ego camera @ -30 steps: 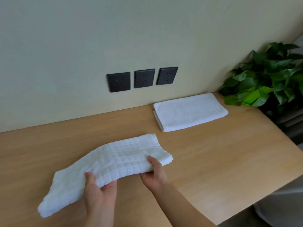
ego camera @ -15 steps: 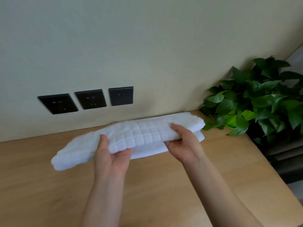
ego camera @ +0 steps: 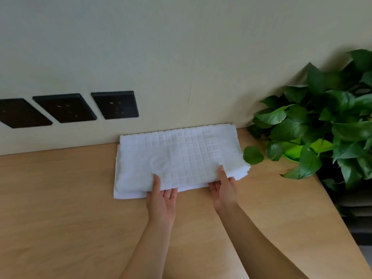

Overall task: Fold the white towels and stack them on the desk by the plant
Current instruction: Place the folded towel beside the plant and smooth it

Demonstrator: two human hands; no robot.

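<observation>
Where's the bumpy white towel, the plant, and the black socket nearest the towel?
bumpy white towel [ego camera: 187,154]: head view, middle of its top face.
plant [ego camera: 287,129]: head view, on a big leaf on the towel's side.
black socket [ego camera: 115,105]: head view, centre of the rightmost plate.
</observation>
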